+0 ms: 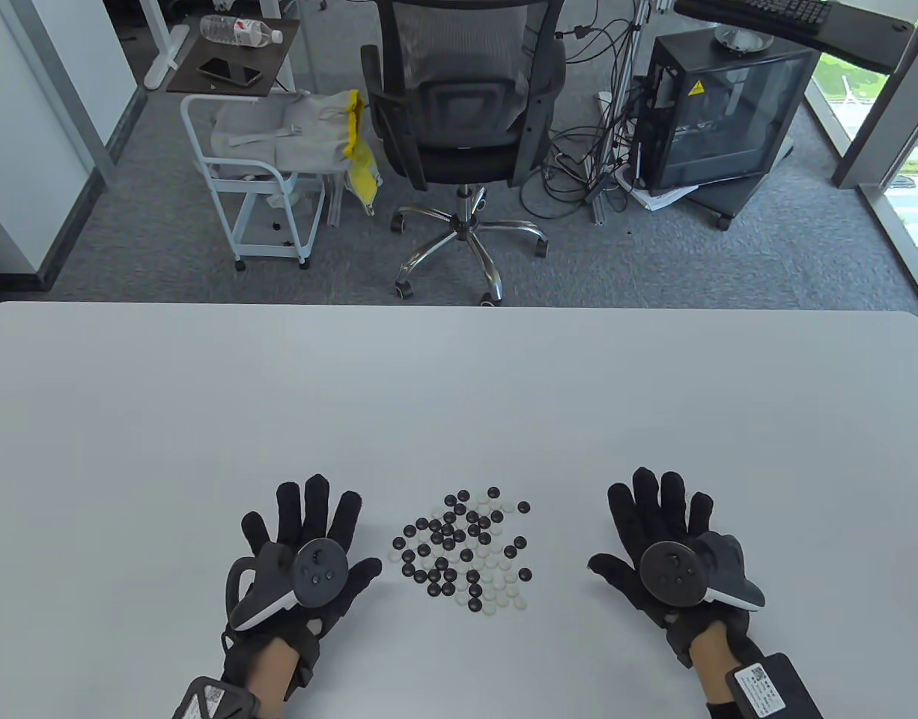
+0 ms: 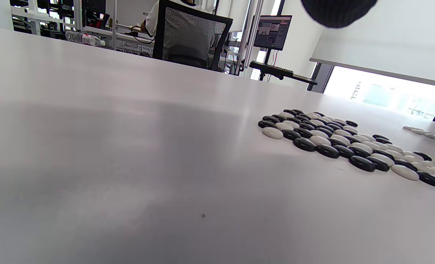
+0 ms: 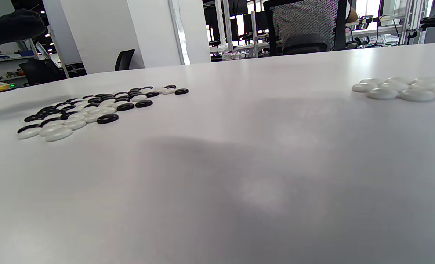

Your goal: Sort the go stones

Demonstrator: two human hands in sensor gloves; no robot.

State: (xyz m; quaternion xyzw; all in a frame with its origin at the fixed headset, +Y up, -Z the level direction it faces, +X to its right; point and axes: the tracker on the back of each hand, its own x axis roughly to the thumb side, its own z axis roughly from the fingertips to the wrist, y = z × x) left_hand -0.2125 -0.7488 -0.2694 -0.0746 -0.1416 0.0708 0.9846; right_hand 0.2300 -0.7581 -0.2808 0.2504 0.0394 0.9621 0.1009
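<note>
Two hands, the left hand [image 1: 302, 558] and right hand [image 1: 665, 550], lie spread flat on the surface [image 1: 459, 389] flanking one mixed cluster of black and white stones [image 1: 463, 550], too many to count.

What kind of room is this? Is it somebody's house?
Probably an office or lab, not a house. Behind the white table stand a swivel office chair, a computer tower with tangled cables, and a keyboard on a desk.
</note>
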